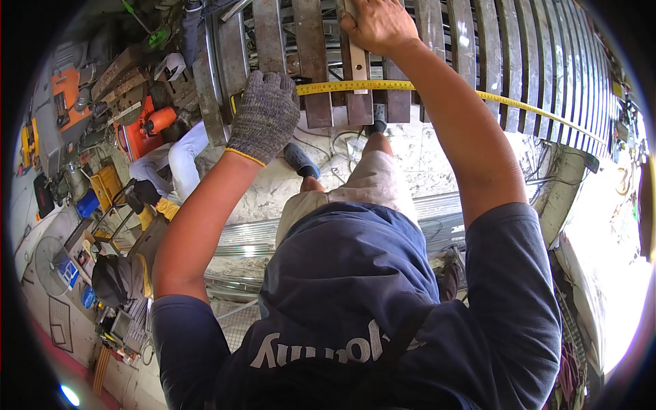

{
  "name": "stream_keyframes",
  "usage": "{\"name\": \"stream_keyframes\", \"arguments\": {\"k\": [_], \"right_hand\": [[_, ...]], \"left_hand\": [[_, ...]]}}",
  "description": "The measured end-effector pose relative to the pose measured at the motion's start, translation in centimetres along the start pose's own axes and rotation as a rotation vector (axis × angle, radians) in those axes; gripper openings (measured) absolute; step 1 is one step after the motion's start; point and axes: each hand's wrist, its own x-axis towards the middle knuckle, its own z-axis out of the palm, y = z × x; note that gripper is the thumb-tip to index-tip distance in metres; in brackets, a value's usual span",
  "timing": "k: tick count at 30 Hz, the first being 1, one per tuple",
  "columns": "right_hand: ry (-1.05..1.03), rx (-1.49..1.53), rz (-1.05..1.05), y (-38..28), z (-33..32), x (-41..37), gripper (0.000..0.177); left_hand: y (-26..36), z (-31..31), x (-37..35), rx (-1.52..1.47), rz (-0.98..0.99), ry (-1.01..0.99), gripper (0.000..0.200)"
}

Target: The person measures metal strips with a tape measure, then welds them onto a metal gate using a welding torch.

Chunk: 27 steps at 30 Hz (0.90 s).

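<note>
Partly folded lettering [331, 353] marks the shirt [348, 246]; left hand [265, 113] grips tape measure [342, 87].

Left hand [263, 113] gloved, curled; right hand [383, 26] bare.

At ten o'clock there is an orange object [160, 121], near another person's pale trousers [186, 160]. A round fan [51, 264] is between eight and nine o'clock.

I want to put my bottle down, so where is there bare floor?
The pale floor between the flat metal bars and the shiny metal lengths looks mostly bare, right of the beige shorts. Far left is crowded around the fan and dark bag. Gaps between the bars look narrow.
</note>
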Motion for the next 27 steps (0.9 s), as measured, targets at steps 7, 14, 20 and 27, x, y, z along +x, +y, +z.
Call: {"name": "stream_keyframes", "arguments": {"k": [7, 14, 20, 27], "right_hand": [[0.013, 0.001, 0.000, 0.1, 0.2, 0.0, 0.084], [0.039, 0.039, -0.018, 0.3, 0.3, -0.1, 0.084], [0.239, -0.086, -0.087, 0.5, 1.0, -0.3, 0.073], [0.157, -0.035, -0.039, 0.8, 1.9, -0.2, 0.080]], "left_hand": [[0.0, 0.2, -0.2, 0.025, 0.009, 0.052, 0.035], [0.0, -0.1, -0.1, 0.015, 0.002, 0.021, 0.035], [0.0, -0.7, 0.0, 0.020, 0.007, -0.051, 0.040], [0.0, -1.2, 0.2, 0.034, 0.002, -0.140, 0.041]]}}
